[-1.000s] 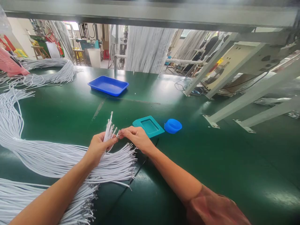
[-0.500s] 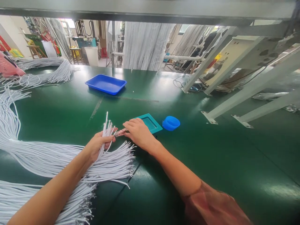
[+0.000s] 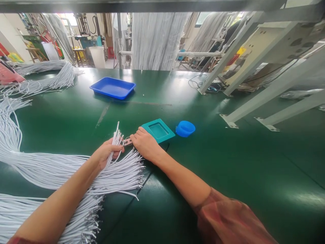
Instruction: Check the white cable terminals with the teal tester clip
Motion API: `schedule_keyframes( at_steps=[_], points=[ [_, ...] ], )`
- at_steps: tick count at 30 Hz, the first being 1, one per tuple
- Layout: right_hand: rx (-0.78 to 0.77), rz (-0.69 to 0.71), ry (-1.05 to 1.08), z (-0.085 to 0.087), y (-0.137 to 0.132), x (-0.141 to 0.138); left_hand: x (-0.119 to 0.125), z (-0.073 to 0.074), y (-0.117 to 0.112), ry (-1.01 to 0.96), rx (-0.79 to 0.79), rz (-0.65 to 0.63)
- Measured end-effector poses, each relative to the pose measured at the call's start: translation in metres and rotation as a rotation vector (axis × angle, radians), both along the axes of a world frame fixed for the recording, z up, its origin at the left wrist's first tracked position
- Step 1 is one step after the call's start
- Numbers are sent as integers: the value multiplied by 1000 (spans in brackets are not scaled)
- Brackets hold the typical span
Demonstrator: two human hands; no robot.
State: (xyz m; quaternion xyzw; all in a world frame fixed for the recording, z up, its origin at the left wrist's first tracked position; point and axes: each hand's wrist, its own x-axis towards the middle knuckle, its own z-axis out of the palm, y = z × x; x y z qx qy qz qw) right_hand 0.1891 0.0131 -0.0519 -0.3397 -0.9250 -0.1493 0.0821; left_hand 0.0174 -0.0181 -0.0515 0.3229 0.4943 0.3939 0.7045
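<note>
My left hand (image 3: 108, 151) is closed around a small bunch of white cables (image 3: 117, 137), whose ends point up and away from me. My right hand (image 3: 145, 144) grips a pair of pliers (image 3: 127, 141) with pinkish handles, the jaws up against the held cable ends. Which cable they touch is too small to tell. Beneath my left forearm lies a thick bundle of white cables (image 3: 63, 169), ends fanned to the right. Just beyond my right hand is a teal tray (image 3: 166, 135), partly covered by the hand, with a round blue cup (image 3: 185, 129) beside it.
A blue tray (image 3: 113, 88) sits farther back on the green table (image 3: 228, 162). More white cables (image 3: 76, 217) lie at the lower left and back left, near a pink object (image 3: 9, 74). Metal legs (image 3: 251, 105) stand on the table at right.
My right hand has moved slightly left with the pliers, closer to the cables in my left hand. More of the teal tray shows. The whole view has shifted slightly.
</note>
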Motion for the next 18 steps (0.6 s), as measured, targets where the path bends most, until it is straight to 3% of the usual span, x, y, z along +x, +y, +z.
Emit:
schedule_keyframes(
  at_steps=[10,12,16,18],
  points=[
    [-66,-16,29,4,1,3,1,0,4,51,-62,-21],
    [-38,-97,111,7,4,9,0,-1,4,39,-65,-27],
    [3,-435,255,5,11,20,-1,-2,5,23,-71,-34],
    [-44,-485,254,1,13,22,-1,-1,4,19,-80,-24]
  ],
)
